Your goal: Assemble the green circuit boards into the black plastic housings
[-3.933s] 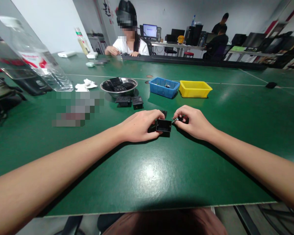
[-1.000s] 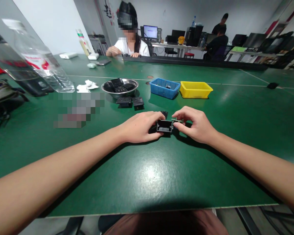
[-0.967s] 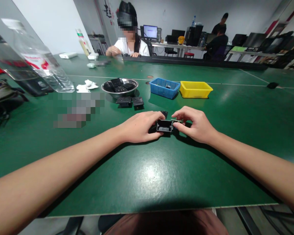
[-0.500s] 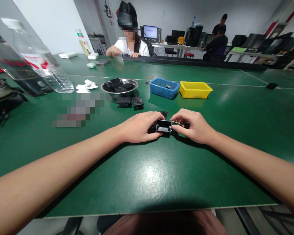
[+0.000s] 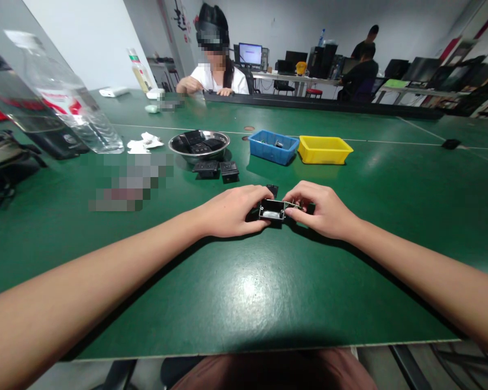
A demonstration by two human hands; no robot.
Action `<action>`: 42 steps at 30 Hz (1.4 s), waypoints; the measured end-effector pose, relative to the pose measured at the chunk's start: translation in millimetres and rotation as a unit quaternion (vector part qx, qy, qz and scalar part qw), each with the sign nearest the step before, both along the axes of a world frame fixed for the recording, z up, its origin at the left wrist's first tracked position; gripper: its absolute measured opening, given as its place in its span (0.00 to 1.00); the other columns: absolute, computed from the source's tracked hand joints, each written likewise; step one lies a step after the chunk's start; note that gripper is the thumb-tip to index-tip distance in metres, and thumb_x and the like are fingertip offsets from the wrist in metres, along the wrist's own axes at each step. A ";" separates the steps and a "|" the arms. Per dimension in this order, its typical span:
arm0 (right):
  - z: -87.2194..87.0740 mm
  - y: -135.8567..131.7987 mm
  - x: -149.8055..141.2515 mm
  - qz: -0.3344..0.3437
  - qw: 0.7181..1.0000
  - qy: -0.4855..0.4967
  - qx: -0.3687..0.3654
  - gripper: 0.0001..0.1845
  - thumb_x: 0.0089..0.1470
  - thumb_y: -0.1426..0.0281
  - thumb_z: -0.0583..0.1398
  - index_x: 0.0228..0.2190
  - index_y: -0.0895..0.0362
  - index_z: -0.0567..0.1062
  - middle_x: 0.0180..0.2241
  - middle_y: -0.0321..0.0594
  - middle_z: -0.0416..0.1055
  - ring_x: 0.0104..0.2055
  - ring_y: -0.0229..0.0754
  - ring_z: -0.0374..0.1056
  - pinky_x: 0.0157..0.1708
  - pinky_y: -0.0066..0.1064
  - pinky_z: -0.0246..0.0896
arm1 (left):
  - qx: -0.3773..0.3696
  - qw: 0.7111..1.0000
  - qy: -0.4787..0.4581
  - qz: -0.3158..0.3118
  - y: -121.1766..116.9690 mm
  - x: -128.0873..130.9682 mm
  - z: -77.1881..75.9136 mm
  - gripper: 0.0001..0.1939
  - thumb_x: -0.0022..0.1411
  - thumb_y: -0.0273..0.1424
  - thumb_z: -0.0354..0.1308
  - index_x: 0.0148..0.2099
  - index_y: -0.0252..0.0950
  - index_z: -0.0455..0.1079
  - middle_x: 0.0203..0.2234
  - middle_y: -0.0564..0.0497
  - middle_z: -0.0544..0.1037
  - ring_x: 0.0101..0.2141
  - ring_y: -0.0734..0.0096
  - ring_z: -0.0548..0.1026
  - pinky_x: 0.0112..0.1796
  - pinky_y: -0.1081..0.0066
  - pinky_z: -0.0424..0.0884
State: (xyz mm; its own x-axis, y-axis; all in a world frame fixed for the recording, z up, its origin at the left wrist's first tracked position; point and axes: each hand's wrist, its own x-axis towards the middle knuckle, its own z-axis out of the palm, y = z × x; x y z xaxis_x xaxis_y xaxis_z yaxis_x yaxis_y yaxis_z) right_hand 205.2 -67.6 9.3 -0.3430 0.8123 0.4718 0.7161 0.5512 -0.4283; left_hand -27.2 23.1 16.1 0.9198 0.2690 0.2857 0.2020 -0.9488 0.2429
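Now gripping the small black box with the left hand, clamped at its left end between thumb and fingers, over the green table, open side towards the camera. And across to the right hand, pinching a small green-edged board between thumb and fingers, right beside the box's right end, hard to tell whether touching. Spotting a flat black piece just beyond the left fingertips. Farther out, passing two black parts near the metal bowl, then reaching the blue bin beside the yellow bin.
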 end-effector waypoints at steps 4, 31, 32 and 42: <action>-0.6 0.0 0.2 0.001 1.000 0.002 0.001 0.06 0.59 0.69 0.63 0.36 0.59 0.76 0.31 0.39 0.70 0.29 0.37 0.65 0.32 0.29 0.60 | 0.003 1.000 -0.002 -0.001 0.2 0.0 0.0 0.15 0.63 0.35 0.58 0.50 0.35 0.66 0.39 0.46 0.77 0.37 0.65 0.76 0.39 0.70 0.70; 0.7 -0.7 -0.6 0.010 1.000 0.004 -0.009 0.08 0.61 0.67 0.61 0.37 0.60 0.77 0.31 0.40 0.72 0.30 0.37 0.66 0.32 0.29 0.59 | 0.003 1.000 0.000 0.001 -0.6 -0.3 1.0 0.15 0.63 0.36 0.58 0.50 0.35 0.66 0.39 0.47 0.77 0.38 0.65 0.76 0.38 0.70 0.70; 0.7 -0.7 -0.6 0.011 1.000 0.003 -0.008 0.09 0.61 0.67 0.61 0.38 0.60 0.78 0.31 0.40 0.72 0.30 0.37 0.66 0.32 0.29 0.59 | 0.003 1.000 0.000 -0.001 -0.7 -0.5 1.0 0.15 0.63 0.36 0.58 0.50 0.35 0.66 0.39 0.47 0.77 0.38 0.65 0.76 0.38 0.70 0.70; 1.0 -0.9 -0.5 0.012 1.000 -0.001 0.002 0.09 0.60 0.65 0.62 0.36 0.60 0.77 0.30 0.39 0.71 0.30 0.37 0.65 0.31 0.29 0.58 | 0.000 1.000 0.001 0.002 -0.5 0.1 1.7 0.15 0.63 0.36 0.58 0.49 0.35 0.66 0.39 0.47 0.77 0.38 0.65 0.76 0.39 0.70 0.70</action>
